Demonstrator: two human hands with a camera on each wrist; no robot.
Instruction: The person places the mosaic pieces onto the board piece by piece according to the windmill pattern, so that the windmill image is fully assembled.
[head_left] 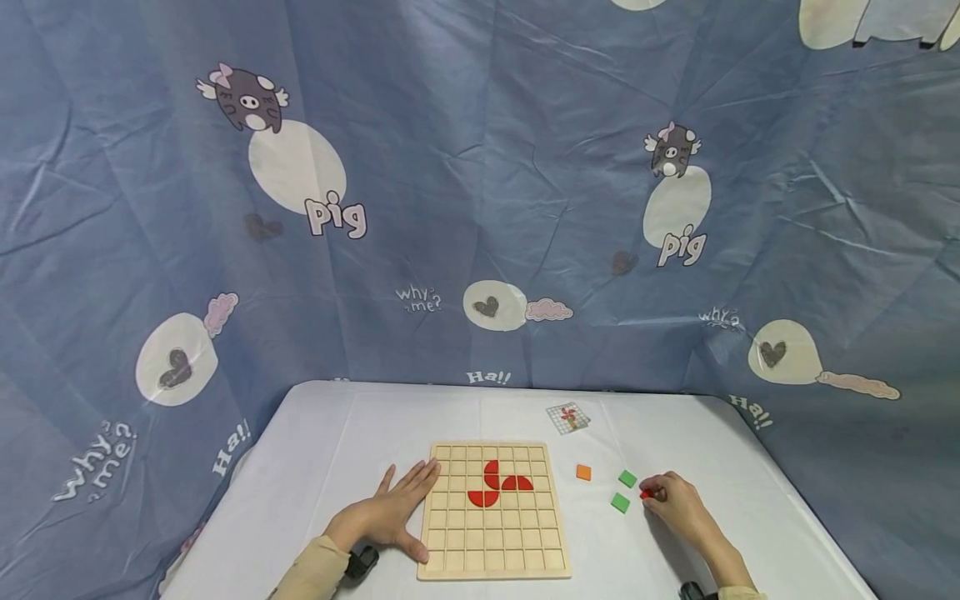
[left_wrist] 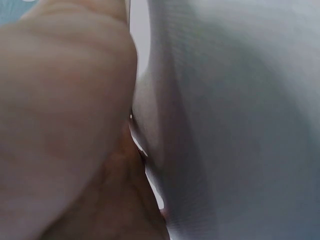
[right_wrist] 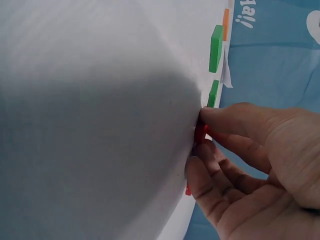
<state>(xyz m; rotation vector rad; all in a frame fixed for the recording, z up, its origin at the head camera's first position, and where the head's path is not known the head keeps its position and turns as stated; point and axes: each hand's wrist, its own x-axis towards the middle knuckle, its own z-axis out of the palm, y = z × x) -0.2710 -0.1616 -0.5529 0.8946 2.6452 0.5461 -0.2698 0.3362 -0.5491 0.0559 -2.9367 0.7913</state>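
A square wooden grid board (head_left: 517, 542) lies on the table, with several red quarter-round pieces (head_left: 491, 475) in its cells. My left hand (head_left: 390, 512) rests flat at the board's left edge, its fingers spread and the thumb touching the lower left side. To the right of the board, my right hand (head_left: 677, 506) pinches a small red piece (right_wrist: 201, 132) between thumb and fingertips, close to the tabletop. Another bit of red (right_wrist: 188, 190) shows below the fingers in the right wrist view. The left wrist view is mostly filled by the hand (left_wrist: 60, 120) and white cloth.
Two green square tiles (head_left: 620, 502) and an orange square tile (head_left: 583, 472) lie between the board and my right hand. Farther back is a small pattern card (head_left: 567, 417). A white cloth covers the table (head_left: 375, 417); a blue printed curtain (head_left: 420, 208) hangs behind it.
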